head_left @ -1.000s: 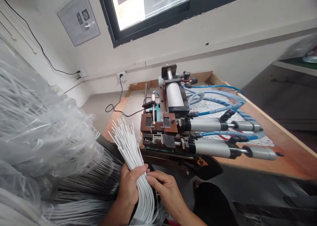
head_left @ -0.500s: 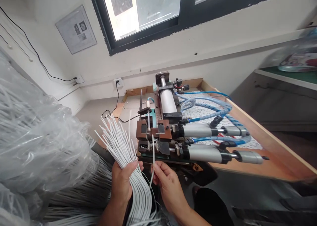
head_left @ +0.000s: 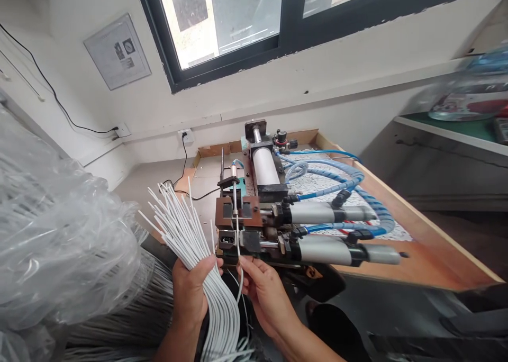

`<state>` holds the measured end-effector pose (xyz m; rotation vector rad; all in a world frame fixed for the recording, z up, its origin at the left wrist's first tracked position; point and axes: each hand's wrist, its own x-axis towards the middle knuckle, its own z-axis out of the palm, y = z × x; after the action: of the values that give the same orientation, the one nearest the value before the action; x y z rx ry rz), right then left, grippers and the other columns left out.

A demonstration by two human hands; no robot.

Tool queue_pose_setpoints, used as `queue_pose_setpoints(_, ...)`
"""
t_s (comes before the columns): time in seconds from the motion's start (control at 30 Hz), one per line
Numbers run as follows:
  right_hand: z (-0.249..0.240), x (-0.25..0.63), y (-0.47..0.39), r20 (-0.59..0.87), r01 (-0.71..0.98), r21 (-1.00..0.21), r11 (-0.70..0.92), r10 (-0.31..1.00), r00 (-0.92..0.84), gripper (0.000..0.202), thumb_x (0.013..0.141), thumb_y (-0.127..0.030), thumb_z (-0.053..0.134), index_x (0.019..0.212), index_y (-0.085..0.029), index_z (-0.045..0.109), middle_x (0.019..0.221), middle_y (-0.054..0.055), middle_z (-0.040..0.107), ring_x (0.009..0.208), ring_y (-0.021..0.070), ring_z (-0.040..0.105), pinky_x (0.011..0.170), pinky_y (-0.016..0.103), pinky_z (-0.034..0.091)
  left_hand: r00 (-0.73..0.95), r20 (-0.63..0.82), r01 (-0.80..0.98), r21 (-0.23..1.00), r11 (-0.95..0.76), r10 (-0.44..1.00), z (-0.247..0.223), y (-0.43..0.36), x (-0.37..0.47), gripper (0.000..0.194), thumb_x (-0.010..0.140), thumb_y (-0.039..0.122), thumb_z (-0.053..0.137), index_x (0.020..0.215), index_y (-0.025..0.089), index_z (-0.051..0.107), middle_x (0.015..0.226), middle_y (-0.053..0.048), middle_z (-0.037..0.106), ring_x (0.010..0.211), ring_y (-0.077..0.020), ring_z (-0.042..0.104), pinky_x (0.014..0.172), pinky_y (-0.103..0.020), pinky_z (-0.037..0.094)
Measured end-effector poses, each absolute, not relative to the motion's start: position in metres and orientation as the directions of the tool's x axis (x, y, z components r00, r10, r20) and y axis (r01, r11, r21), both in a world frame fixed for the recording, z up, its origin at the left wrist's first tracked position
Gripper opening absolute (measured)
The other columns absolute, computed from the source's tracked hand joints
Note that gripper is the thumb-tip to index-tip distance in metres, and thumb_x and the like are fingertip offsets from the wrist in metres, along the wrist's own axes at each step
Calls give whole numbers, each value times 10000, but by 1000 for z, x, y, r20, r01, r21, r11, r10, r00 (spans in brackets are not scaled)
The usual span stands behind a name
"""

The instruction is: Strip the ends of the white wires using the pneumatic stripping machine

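Observation:
A thick bundle of white cables (head_left: 186, 235) fans out upward from my left hand (head_left: 194, 282), whose fingers wrap round it. Between the thumb and fingers of my right hand (head_left: 262, 288) is a single white cable (head_left: 238, 248). Its upper end reaches into the jaws (head_left: 237, 211) of a pneumatic machine with brown and black blocks. Silver air cylinders (head_left: 311, 214) extend to the right of these jaws. My right hand sits just in front of the lower black block (head_left: 251, 241), close beside the bundle. The lower part of the bundle curves down out of view.
Clear plastic sheeting (head_left: 71, 245) covers more cables at the left. Blue air hoses (head_left: 337, 177) loop behind the cylinders inside a wooden-edged tray (head_left: 444, 235). At the right stands a green-topped shelf (head_left: 448, 126) with a plastic-wrapped item. A window is above.
The machine's jaws have closed in around the single cable, and the cylinder rods have shifted left. My right hand still pinches the cable. The whole view has shifted slightly.

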<state>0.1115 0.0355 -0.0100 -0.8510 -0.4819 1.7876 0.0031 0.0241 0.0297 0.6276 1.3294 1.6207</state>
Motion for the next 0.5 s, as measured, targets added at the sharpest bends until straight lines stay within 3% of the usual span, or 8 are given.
queue_pose_setpoints(0.17,-7,110,32,-303,-584,-708,-397,918,-257,242,634,-377,659,649,-139,615,560,-26,495,525,89,408,523,207,333,-435,-129,-321,947,-20,891,30,23,4,177,516,137,693,690,130,659,580,-23,685,529,-166,615,514,-261,478)
queue_pose_setpoints(0.3,-7,111,27,-197,-482,-801,-354,917,-346,236,601,-364,690,636,-133,654,507,-37,478,469,71,336,460,199,267,-393,-43,-264,962,-68,918,30,23,6,246,535,127,687,781,142,676,678,-25,703,643,-181,628,650,-281,476)
queue_pose_setpoints(0.5,-11,112,28,-252,-513,-806,-295,956,-154,234,608,-376,679,633,-144,658,507,-29,493,434,58,304,404,200,151,-332,-81,-273,962,-13,940,29,23,6,132,548,155,689,672,122,658,616,-32,676,558,-171,613,564,-288,487)
